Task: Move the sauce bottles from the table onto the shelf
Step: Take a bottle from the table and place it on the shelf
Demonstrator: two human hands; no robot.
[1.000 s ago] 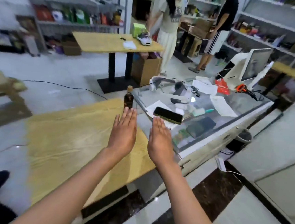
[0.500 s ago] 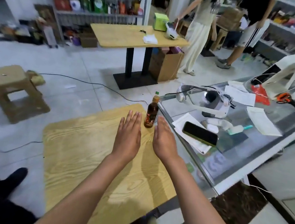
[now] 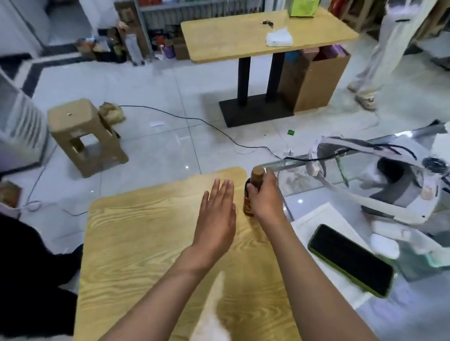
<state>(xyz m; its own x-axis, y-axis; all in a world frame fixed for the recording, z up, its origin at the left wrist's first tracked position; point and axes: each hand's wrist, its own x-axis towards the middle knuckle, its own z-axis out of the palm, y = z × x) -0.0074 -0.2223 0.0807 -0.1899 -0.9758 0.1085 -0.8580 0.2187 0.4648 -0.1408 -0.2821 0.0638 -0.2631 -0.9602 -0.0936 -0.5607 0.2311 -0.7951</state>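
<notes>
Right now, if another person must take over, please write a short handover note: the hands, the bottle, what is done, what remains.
Right hand: fingers curled round the sauce bottle.
Left hand: flat and open, beside the bottle, holding nothing.
Bottle: upright at the far right corner of the wooden table, next to the glass counter.
Done: bottle gripped, not yet lifted as far as can be seen.
Left: carry it to the shelf.

Right hand (image 3: 266,198) went from flat beside sauce bottle (image 3: 255,179) to gripping it.
</notes>
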